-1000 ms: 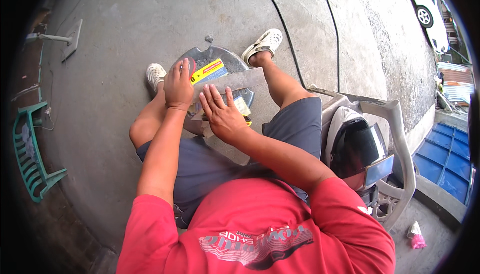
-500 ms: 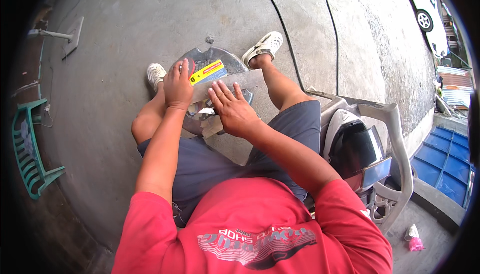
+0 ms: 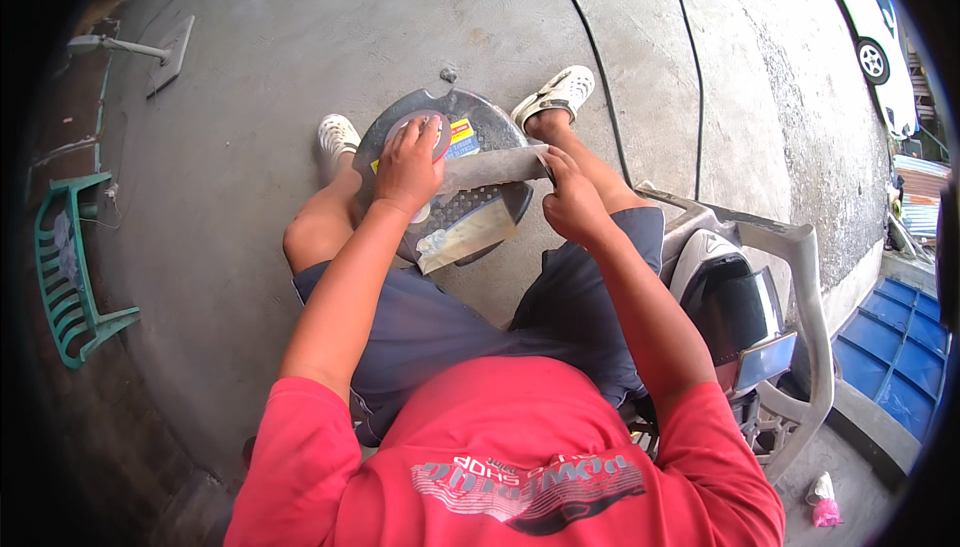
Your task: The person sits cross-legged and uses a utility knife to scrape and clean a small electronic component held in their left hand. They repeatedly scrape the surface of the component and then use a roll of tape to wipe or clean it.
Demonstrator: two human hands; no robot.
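Note:
My left hand (image 3: 408, 169) is closed over a round grey disc (image 3: 400, 127) with a pinkish edge, its fingers curled at the disc's right side. My right hand (image 3: 572, 202) pinches the right end of a long grey strip (image 3: 490, 168); a small dark thing shows by its fingers, too hidden to name. The strip's left end runs to my left hand. Partly covered by the disc is a yellow and blue flat package (image 3: 462, 139). All this is above a low, round dark stool (image 3: 485, 112) between my feet. A beige sheet piece (image 3: 466, 234) lies on its near side.
To my right, a grey plastic chair (image 3: 815, 327) holds a black and white helmet (image 3: 725, 297). Dark cables (image 3: 610, 97) cross the concrete floor. A green plastic chair (image 3: 75, 272) lies at the left, and a white car (image 3: 880, 57) stands far right.
My right hand has gone from lying flat on the strip to pinching its right end. My left hand and the disc shifted right over the package. More of the beige piece shows.

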